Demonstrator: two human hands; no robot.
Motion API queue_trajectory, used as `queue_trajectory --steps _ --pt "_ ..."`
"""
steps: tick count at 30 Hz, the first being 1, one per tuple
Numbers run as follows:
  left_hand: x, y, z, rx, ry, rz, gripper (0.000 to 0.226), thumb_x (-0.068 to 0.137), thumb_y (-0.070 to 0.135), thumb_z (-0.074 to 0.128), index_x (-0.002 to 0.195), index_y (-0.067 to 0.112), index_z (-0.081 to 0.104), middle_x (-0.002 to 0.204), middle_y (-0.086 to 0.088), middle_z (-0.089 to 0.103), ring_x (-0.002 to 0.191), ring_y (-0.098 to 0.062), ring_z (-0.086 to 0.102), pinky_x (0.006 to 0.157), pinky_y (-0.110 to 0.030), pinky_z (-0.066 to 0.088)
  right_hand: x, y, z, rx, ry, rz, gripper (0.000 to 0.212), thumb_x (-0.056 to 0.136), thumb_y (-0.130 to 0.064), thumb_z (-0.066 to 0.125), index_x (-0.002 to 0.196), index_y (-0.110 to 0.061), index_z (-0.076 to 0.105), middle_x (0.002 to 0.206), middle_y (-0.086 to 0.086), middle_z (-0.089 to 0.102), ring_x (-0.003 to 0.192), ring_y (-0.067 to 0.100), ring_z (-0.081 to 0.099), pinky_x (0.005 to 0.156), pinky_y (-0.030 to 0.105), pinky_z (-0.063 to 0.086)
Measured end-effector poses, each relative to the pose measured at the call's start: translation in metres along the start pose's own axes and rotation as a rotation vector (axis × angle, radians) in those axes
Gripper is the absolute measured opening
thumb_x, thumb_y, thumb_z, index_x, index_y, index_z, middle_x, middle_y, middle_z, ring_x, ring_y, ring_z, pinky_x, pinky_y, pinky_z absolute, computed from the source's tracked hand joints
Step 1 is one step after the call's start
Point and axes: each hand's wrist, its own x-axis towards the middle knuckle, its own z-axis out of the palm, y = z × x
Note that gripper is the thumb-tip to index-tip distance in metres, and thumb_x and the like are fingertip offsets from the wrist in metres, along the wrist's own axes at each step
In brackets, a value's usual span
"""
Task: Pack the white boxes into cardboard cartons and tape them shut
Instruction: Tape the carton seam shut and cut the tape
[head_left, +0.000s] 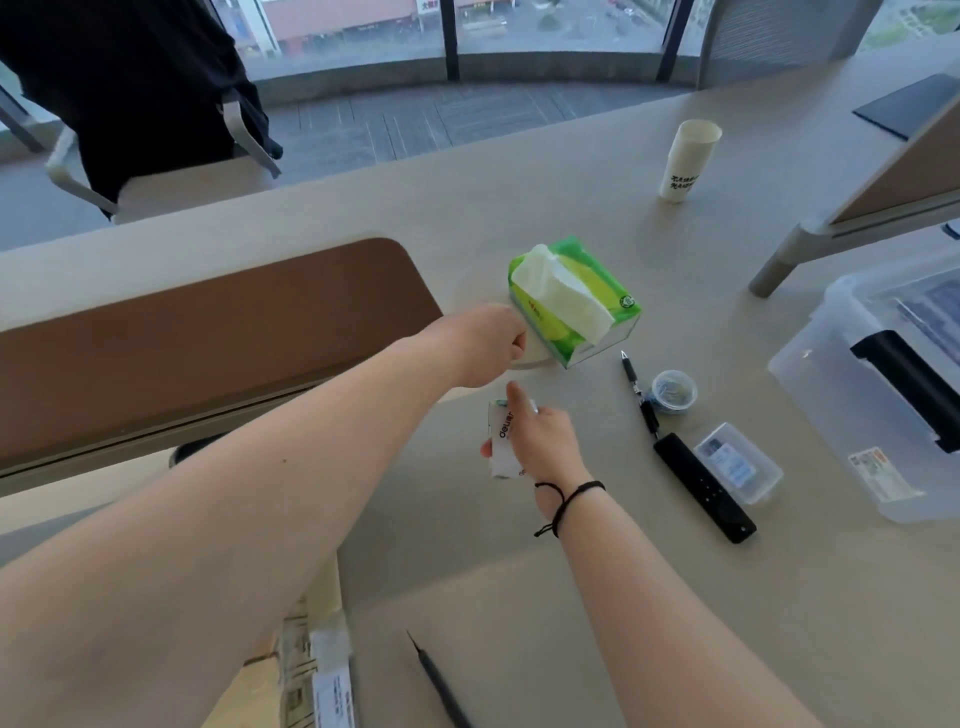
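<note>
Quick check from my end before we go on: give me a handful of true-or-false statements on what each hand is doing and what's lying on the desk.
1. The right hand holds a small white box. True.
2. The left hand grips the black pen. False: the pen lies untouched on the desk; the left hand is at a round white disc beside the green tissue pack.
3. The paper cup lies on its side. False: it stands upright.
4. A black remote lies beside a small clear case. True.
5. A tissue sticks out of the tissue pack. True.
</note>
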Motion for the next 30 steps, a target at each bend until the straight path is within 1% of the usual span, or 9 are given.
queue_trajectory --steps 3,5,9,13,19,22,24,26,30 --pt "0.02 -0.004 0.006 0.039 0.029 -0.019 0.029 0.094 0.004 0.048 0.073 0.022 0.056 0.083 0.003 0.056 0.086 -0.028 0.056 0.066 -0.035 0.043 0.015 -0.007 0.0 -0.005 -0.004 0.022 0.035 0.104 -0.037 0.045 0.081 -0.012 0.052 0.043 0.003 0.063 0.047 0.022 0.056 0.034 0.014 0.035" --pt "0.028 -0.009 0.012 0.055 0.031 -0.014 0.033 0.094 0.005 0.049 0.071 0.028 0.051 0.082 0.005 0.052 0.09 -0.027 0.057 0.067 -0.03 0.038 0.023 -0.007 0.001 0.001 -0.013 0.059 0.032 0.104 -0.036 0.044 0.087 -0.01 0.053 0.044 0.003 0.064 0.046 0.021 0.055 0.034 0.014 0.034" --pt "0.038 -0.017 0.024 0.044 0.069 0.027 0.023 0.097 0.012 0.052 0.102 0.025 0.071 0.108 0.001 0.062 0.102 -0.025 0.061 0.082 -0.037 0.051 0.036 -0.003 0.002 0.013 -0.008 0.1 0.032 0.104 -0.037 0.043 0.09 -0.01 0.052 0.047 0.004 0.065 0.045 0.021 0.056 0.034 0.014 0.034" --pt "0.041 -0.022 0.035 -0.049 0.169 0.025 0.023 0.094 0.016 0.06 0.104 0.028 0.076 0.117 -0.001 0.059 0.104 -0.022 0.06 0.09 -0.042 0.053 0.044 -0.001 0.006 0.03 -0.005 0.11 0.032 0.104 -0.036 0.043 0.088 -0.01 0.052 0.047 0.005 0.065 0.053 0.025 0.055 0.043 0.021 0.039" --pt "0.034 -0.018 0.036 -0.1 0.355 -0.049 0.04 0.089 0.024 0.072 0.127 0.026 0.06 0.112 -0.004 0.054 0.11 -0.027 0.051 0.083 -0.038 0.048 0.047 0.006 0.008 0.012 0.017 0.067 0.036 0.104 -0.037 0.041 0.082 -0.011 0.054 0.051 0.005 0.068 0.069 0.027 0.058 0.057 0.031 0.043" --pt "0.028 -0.014 0.041 -0.054 0.465 -0.041 0.027 0.085 0.007 0.068 0.11 0.014 0.066 0.104 -0.008 0.059 0.101 -0.031 0.055 0.071 -0.034 0.039 0.048 0.009 0.008 0.022 0.022 0.063 0.038 0.103 -0.038 0.044 0.089 -0.007 0.059 0.054 0.006 0.069 0.06 0.023 0.062 0.055 0.029 0.045" --pt "0.022 -0.01 0.053 0.004 0.438 -0.008 0.021 0.08 -0.003 0.062 0.097 0.007 0.072 0.097 -0.01 0.063 0.092 -0.035 0.059 0.067 -0.035 0.041 0.048 0.007 0.009 0.059 0.028 0.055 0.037 0.102 -0.034 0.047 0.086 -0.004 0.063 0.053 0.005 0.068 0.048 0.018 0.063 0.049 0.024 0.043" --pt "0.017 -0.007 0.067 0.054 0.394 0.009 0.027 0.078 -0.004 0.057 0.096 0.006 0.074 0.098 -0.009 0.066 0.093 -0.034 0.06 0.072 -0.04 0.05 0.048 0.006 0.009 0.061 0.073 0.042 0.04 0.102 -0.026 0.049 0.067 -0.007 0.056 0.044 -0.002 0.06 0.045 0.019 0.053 0.041 0.02 0.036" --pt "0.011 -0.002 0.074 0.036 0.355 -0.001 0.034 0.079 -0.002 0.054 0.104 0.008 0.075 0.108 -0.008 0.067 0.102 -0.031 0.059 0.084 -0.044 0.053 0.054 0.01 0.011 -0.041 0.178 -0.002 0.051 0.1 -0.023 0.049 0.051 -0.014 0.035 0.052 0.003 0.034 0.061 0.023 0.026 0.053 0.031 0.022"
